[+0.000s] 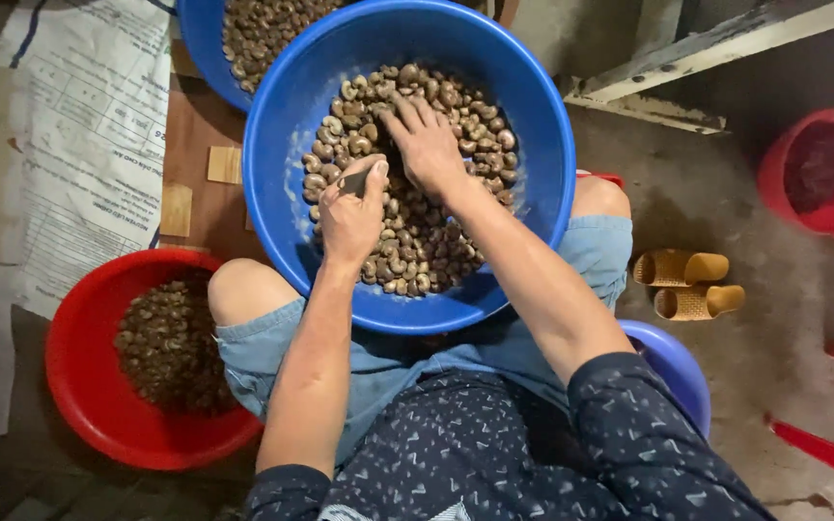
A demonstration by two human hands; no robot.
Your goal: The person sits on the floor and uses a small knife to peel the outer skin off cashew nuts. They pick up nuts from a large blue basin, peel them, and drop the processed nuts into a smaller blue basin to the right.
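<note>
Looking down, we see a second blue basin (207, 43) cut off at the top edge. On our lap the big blue basin (542, 145) holds brown nuts (417, 241) — our right hand (427, 145) spreads wide over them, our left hand (351, 214) grips a small dark tool (354, 180), its blade hidden. A red basin (79, 386) sits left, sandals (687, 285) right, on concrete floor (784, 328).

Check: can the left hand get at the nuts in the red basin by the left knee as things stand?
Probably yes. The red basin sits open-topped beside the left knee with nothing over its nuts. The left hand grips a small tool, though, over the blue basin.
</note>
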